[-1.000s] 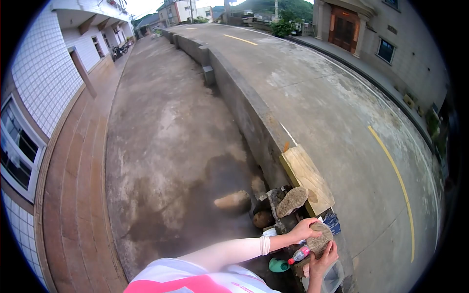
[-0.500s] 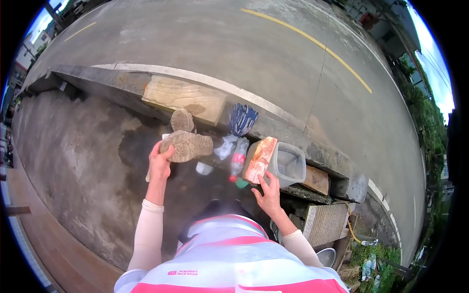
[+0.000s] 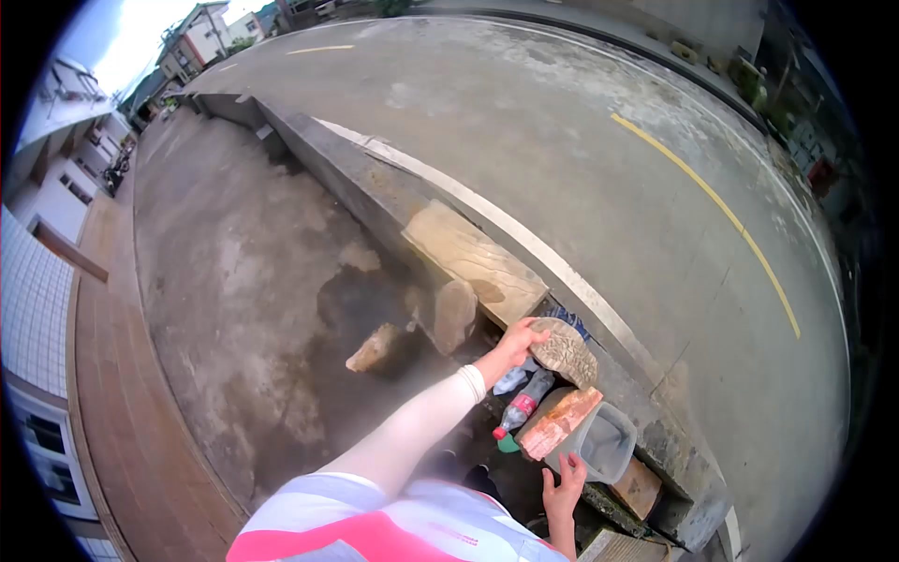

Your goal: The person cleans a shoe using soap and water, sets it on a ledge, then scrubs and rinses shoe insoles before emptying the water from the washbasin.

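Note:
My left hand (image 3: 518,343) grips the edge of a brown, patterned shoe (image 3: 567,356), its sole turned up, above a clear bottle (image 3: 526,401) with a pink label and red cap. Below the shoe lies a reddish rough brick (image 3: 560,424), tilted against a clear plastic tub (image 3: 607,444). My right hand (image 3: 564,485) is just below the brick and tub, fingers apart, with nothing in it. Part of a blue-and-white cloth (image 3: 568,320) shows behind the shoe.
A pale stone block (image 3: 476,264) rests on the low concrete wall (image 3: 323,173). Left of it are a flat brown piece (image 3: 455,317) and a tan stone (image 3: 374,347) on wet ground. Something green (image 3: 508,443) sits under the bottle. A road (image 3: 599,206) runs beyond the wall.
The view has swung round. One second ago both hands were on the shoe; my right hand has since let go. My left hand has carried the shoe over beside the bottle and brick.

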Demonstrator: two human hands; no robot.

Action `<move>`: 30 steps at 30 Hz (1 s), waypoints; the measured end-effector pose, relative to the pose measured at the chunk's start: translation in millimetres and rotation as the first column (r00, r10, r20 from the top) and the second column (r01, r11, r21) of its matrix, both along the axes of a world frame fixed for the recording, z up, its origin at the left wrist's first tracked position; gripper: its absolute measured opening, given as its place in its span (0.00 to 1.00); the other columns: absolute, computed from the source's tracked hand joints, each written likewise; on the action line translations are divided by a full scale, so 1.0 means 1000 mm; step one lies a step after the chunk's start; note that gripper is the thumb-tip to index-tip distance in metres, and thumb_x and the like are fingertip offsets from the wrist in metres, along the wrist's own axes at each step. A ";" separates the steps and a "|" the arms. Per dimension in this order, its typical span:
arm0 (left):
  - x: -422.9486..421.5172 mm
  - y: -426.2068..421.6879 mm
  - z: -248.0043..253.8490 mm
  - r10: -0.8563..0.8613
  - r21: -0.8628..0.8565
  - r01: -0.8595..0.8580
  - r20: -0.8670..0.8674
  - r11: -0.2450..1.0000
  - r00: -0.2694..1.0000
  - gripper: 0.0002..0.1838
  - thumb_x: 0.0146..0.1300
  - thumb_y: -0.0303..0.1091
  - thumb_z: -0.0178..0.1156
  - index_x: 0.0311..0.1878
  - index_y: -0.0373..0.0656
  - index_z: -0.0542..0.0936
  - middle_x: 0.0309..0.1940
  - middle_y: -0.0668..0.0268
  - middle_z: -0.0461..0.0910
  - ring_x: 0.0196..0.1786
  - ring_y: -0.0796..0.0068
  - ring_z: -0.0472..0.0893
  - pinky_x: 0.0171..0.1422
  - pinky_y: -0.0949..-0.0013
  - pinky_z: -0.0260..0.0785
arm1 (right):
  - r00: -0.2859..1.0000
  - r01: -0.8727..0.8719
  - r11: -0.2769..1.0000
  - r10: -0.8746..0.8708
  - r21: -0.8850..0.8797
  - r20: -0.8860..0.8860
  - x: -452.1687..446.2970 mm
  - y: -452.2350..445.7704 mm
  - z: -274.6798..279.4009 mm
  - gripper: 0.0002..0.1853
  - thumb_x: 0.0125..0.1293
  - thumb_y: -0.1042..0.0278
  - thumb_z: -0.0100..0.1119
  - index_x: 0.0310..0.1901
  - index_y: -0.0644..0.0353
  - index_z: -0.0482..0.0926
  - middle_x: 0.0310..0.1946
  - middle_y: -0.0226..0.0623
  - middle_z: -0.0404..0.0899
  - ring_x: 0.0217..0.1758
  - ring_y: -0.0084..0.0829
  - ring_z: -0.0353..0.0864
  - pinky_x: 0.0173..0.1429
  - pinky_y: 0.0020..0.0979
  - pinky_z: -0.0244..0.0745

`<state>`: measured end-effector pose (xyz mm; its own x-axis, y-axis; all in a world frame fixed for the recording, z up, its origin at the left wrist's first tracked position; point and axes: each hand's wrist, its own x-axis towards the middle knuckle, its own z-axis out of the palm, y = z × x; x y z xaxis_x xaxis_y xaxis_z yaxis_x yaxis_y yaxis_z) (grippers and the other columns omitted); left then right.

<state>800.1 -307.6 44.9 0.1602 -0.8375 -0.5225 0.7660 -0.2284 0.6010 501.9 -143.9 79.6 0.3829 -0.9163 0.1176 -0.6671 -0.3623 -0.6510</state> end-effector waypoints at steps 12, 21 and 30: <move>0.028 -0.016 -0.007 -0.098 -0.023 0.102 0.151 0.994 0.984 0.27 0.56 0.31 0.63 0.59 0.36 0.68 0.48 0.61 0.77 0.49 0.68 0.78 0.54 0.62 0.71 | 0.962 -0.240 0.946 0.261 0.217 -0.077 0.001 -0.046 -0.012 0.20 0.59 0.65 0.62 0.50 0.67 0.77 0.47 0.58 0.74 0.48 0.55 0.74 0.55 0.43 0.70; 0.036 -0.013 -0.038 0.073 -0.074 -0.065 0.109 0.995 0.991 0.19 0.50 0.26 0.64 0.47 0.32 0.76 0.40 0.61 0.80 0.43 0.71 0.78 0.47 0.70 0.69 | 0.940 -0.331 0.929 0.341 0.168 -0.032 0.001 -0.061 -0.025 0.24 0.62 0.63 0.58 0.60 0.62 0.70 0.41 0.58 0.77 0.42 0.55 0.75 0.47 0.43 0.72; 0.038 -0.018 -0.056 0.097 0.029 -0.106 0.220 0.994 0.971 0.22 0.49 0.33 0.68 0.47 0.35 0.79 0.37 0.60 0.81 0.40 0.67 0.80 0.46 0.69 0.70 | 0.909 -0.215 0.935 0.298 0.284 -0.293 0.004 -0.061 -0.003 0.28 0.63 0.57 0.52 0.66 0.44 0.65 0.34 0.51 0.78 0.29 0.50 0.75 0.30 0.44 0.70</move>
